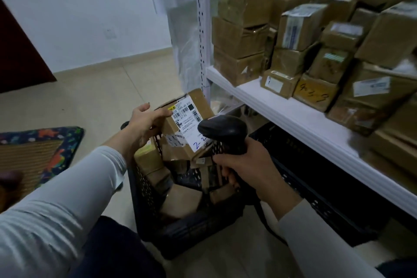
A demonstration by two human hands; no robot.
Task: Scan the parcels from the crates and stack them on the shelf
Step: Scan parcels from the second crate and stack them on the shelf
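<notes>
left hand [144,124] holding one parcel [187,119], right hand [246,165] gripping one scanner [222,130]

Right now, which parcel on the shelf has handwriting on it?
The front-row box on the shelf, bearing black handwritten digits; the others show only printed labels or plain cardboard.

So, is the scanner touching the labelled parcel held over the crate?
Cannot tell. In the head view the scanner overlaps the parcel at its label, with no contact or gap visible from this single angle.
</notes>
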